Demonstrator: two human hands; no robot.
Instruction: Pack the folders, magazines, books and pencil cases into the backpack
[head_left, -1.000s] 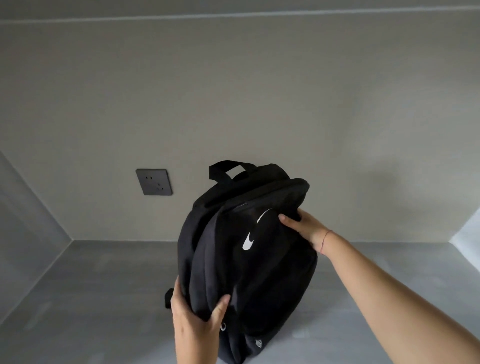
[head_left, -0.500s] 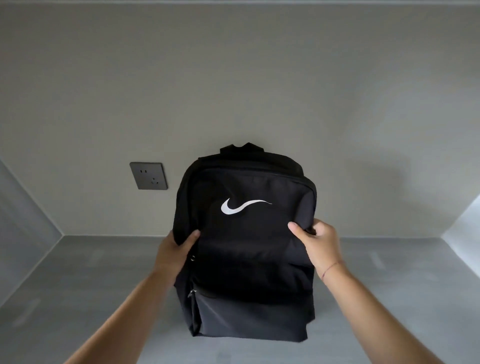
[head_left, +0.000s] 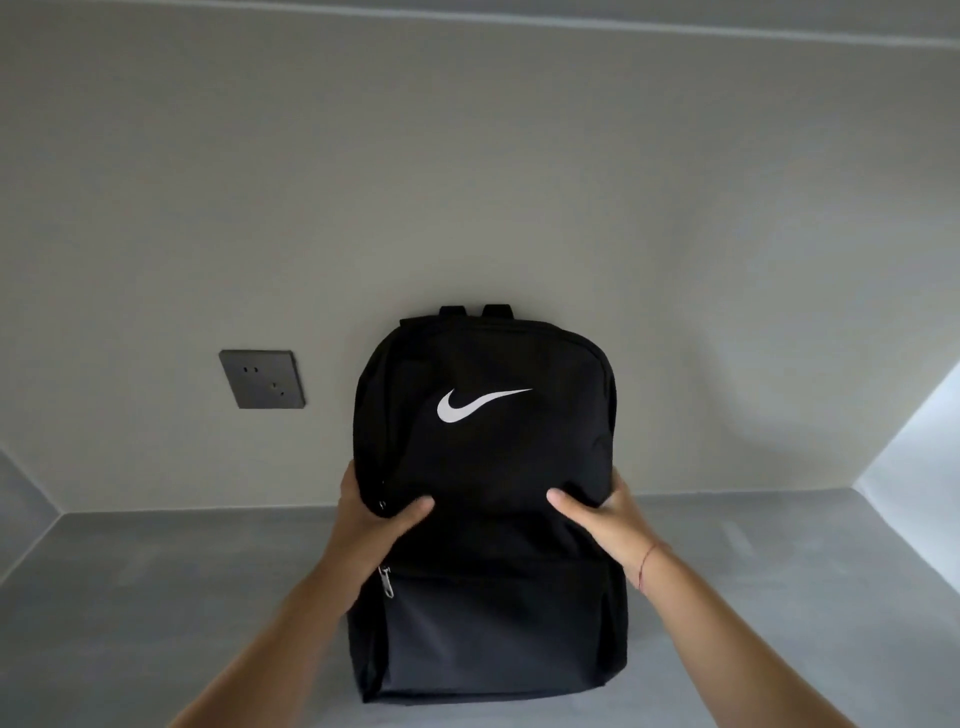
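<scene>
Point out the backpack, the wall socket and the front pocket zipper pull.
backpack (head_left: 488, 457): head view, front panel below the white logo.
wall socket (head_left: 262, 379): head view, middle of the grey plate.
zipper pull (head_left: 386, 581): head view, metal tab.

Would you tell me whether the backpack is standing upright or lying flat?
Upright: the backpack stands on its base, handle on top, steadied by both hands.

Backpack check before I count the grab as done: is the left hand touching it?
Touching. The head view shows the left hand wrapped around the backpack edge, thumb pressed on its front.
</scene>
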